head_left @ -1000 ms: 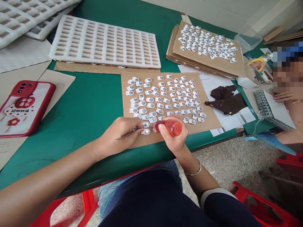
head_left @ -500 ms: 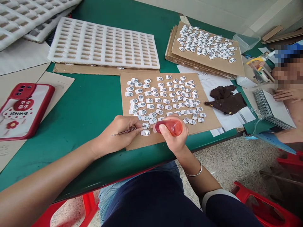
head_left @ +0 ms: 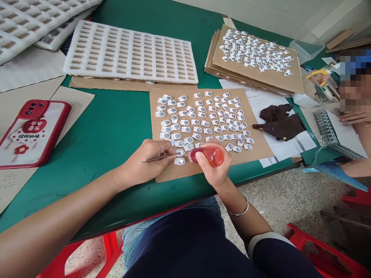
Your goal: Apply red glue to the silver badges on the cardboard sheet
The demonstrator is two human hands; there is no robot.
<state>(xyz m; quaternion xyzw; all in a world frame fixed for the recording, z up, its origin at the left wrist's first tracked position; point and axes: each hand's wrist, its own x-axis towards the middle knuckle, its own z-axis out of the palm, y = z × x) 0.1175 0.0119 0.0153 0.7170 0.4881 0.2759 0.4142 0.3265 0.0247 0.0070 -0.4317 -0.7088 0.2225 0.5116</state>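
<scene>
A thin metal tool (head_left: 153, 158) is pinched in my left hand (head_left: 147, 160), its tip at a small round piece (head_left: 180, 153) near the cardboard's front edge. My right hand (head_left: 216, 166) is wrapped round a red squeeze bottle (head_left: 216, 155), whose nozzle points left towards the same piece. Whether the nozzle touches it I cannot tell. Several small white pieces with round dark-patterned faces lie in loose rows on the brown cardboard sheet (head_left: 261, 146). One of them (head_left: 181, 161) sits just in front of the tool's tip.
Behind the cardboard is a white foam grid tray (head_left: 130, 54). Stacked cardboard (head_left: 261, 75) with more pieces stands at the back right. A red-cased phone (head_left: 31, 133) lies at left, a dark brown cloth (head_left: 282, 123) at right. Another person's hand (head_left: 355, 116) rests at the far right.
The view has shifted slightly, so the table items appear a little further right. Both hands keep nearly the same pose, still holding the tool and the bottle.
</scene>
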